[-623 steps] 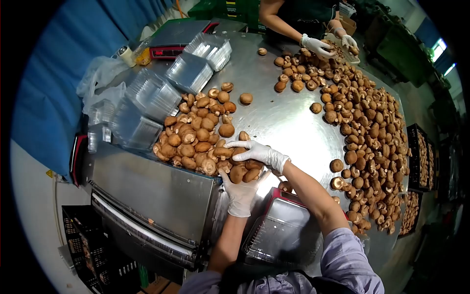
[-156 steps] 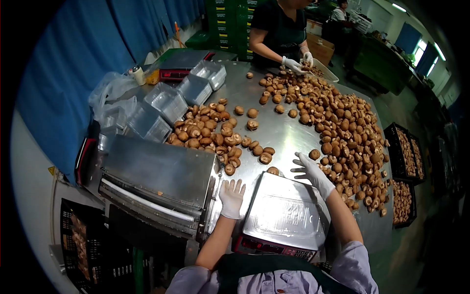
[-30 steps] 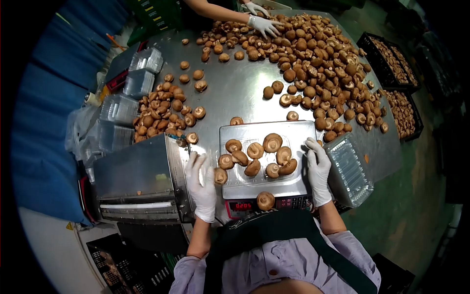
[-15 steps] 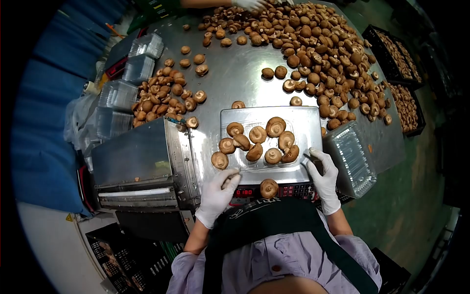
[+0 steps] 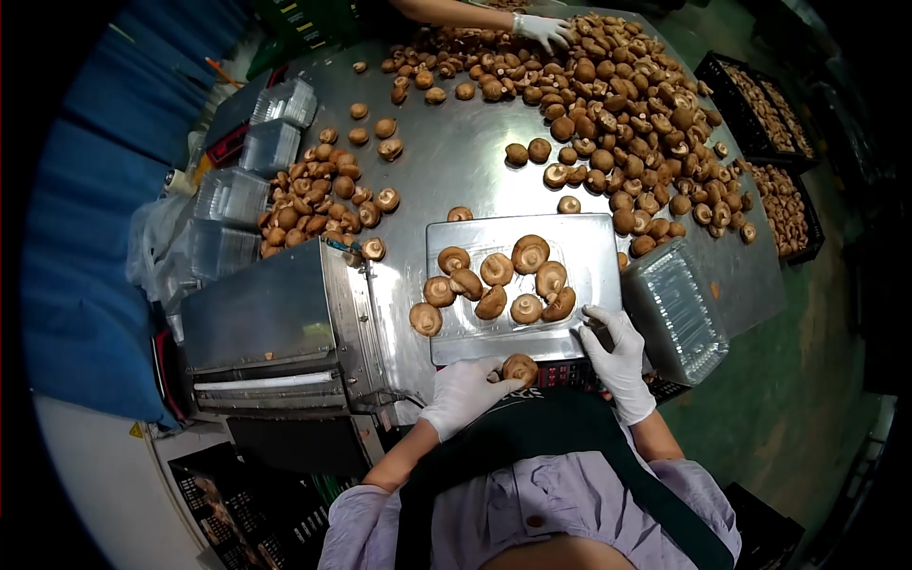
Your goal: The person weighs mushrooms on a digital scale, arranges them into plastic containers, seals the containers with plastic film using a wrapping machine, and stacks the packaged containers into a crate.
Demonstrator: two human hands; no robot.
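A brown-capped mushroom [image 5: 520, 370] is at the front edge of the scale, over its keypad. My gloved left hand [image 5: 464, 391] has its fingers and thumb closed on the left side of this mushroom. Several more mushrooms [image 5: 530, 254] lie on the scale's metal tray [image 5: 589, 247], some cap up and some stem up. My gloved right hand [image 5: 619, 359] is at the tray's right front corner, index finger and thumb apart with nothing seen between them. The scale's keypad [image 5: 562, 373] is partly visible; its number display is hidden by my left hand.
A large mushroom heap [image 5: 617, 104] covers the table's far right, where a co-worker's gloved hand [image 5: 543, 30] reaches in. Stacked clear plastic trays [image 5: 674, 309] stand right of the scale. At left are a smaller mushroom pile [image 5: 309, 199], more plastic trays [image 5: 231, 195] and a metal machine [image 5: 261, 304].
My left hand has moved right from the tray's front left corner and taken hold of the mushroom. My right hand has shifted slightly left. The co-worker's hand has moved right over the heap.
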